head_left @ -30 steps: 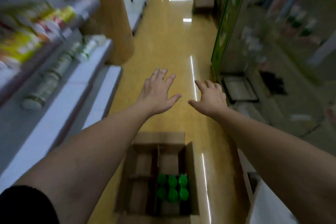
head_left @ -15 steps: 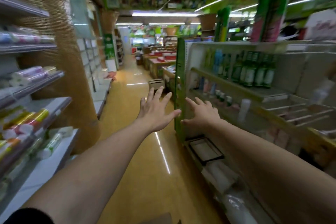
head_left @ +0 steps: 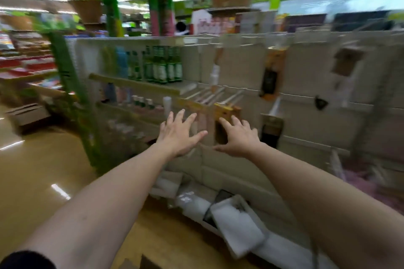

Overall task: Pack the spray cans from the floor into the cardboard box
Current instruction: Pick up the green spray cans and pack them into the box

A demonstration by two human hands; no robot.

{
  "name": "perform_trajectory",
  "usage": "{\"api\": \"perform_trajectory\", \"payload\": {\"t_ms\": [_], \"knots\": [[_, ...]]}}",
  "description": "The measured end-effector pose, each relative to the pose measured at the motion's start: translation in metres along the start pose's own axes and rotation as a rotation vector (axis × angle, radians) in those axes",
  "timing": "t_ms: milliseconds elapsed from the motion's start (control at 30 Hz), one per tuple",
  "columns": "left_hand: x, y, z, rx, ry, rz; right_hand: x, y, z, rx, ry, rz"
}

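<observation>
Moved: my view has swung from the aisle to the shelf unit (head_left: pixel 240 67). Of the cardboard box (head_left: pixel 149 263), only what looks like a corner shows, bottom edge. My left hand (head_left: pixel 177 135) and right hand (head_left: pixel 240 137): fingers spread, holding nothing. Floor (head_left: pixel 32 170): no spray cans visible. Progress: some cans were boxed earlier; remainder unknown.

Both arms outstretched forward, left hand (head_left: pixel 177 135) and right hand (head_left: pixel 240 139) apparently empty, fingers spread, palms down.

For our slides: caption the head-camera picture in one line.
Left hand and right hand reach, open and empty, toward shelves of green bottles.
</observation>
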State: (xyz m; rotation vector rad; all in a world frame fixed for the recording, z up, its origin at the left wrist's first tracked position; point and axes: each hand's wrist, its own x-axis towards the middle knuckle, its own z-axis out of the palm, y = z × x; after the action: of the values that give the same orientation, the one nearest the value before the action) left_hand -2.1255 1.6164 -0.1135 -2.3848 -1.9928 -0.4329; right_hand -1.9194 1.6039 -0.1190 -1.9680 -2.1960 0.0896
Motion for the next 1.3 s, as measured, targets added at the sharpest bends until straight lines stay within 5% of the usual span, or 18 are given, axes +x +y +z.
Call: {"api": "perform_trajectory", "payload": {"t_ms": [333, 633, 967, 1300], "knots": [[0.004, 0.233, 0.056, -0.094, -0.093, 0.400, -0.117, 0.195, -0.045, -0.073, 0.041, 0.412], [-0.033, 0.396, 0.143, -0.079, -0.208, 0.587, -0.229, 0.348, -0.008, 0.025, -0.086, 0.594], [-0.063, 0.496, 0.241, -0.078, -0.438, 0.684, -0.279, 0.463, 0.063, 0.111, -0.270, 0.719], [-0.038, 0.514, 0.393, -0.020, -0.709, 0.755, -0.265, 0.518, 0.182, 0.292, -0.417, 0.905]]}}
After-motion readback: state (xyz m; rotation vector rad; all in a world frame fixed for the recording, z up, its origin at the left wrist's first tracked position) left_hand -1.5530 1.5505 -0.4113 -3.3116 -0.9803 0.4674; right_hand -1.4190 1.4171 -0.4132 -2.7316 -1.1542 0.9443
